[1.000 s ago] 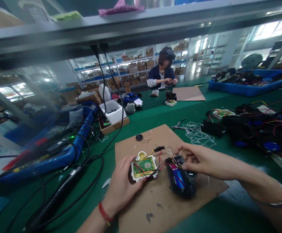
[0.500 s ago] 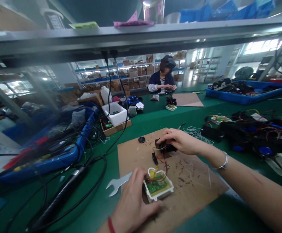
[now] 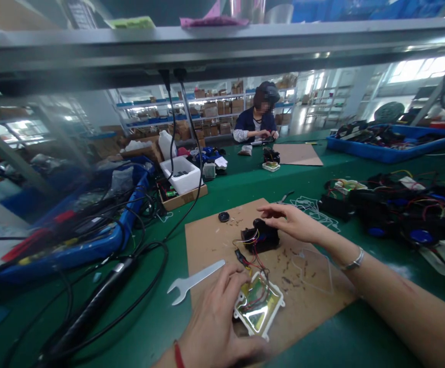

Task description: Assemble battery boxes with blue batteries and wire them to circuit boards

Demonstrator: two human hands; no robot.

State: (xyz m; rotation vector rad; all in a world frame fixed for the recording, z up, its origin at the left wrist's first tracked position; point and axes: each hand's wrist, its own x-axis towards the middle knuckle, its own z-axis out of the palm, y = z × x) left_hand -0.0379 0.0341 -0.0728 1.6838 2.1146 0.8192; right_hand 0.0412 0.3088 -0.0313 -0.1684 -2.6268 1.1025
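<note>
My left hand grips a white-edged plastic case by its left side, thumb at the near corner. Inside the case a green circuit board shows under a shiny, clear layer, and the case lies tilted. Red, yellow and black wires run from it to a black housing on the cardboard sheet. Over the right end of that housing is my right hand, its fingers stretched and apart; whether the fingertips touch it I cannot tell. A wrench lies left of the case, and a round black part sits behind.
Black housings with wires are heaped on the right. Blue trays stand at the left and far right. Black cables cross the green table at left. A co-worker sits opposite, below a metal shelf.
My left hand has turned and tilted the case, moving it slightly right and nearer. The black housing now lies lower, and my right hand's fingers have loosened from it.
</note>
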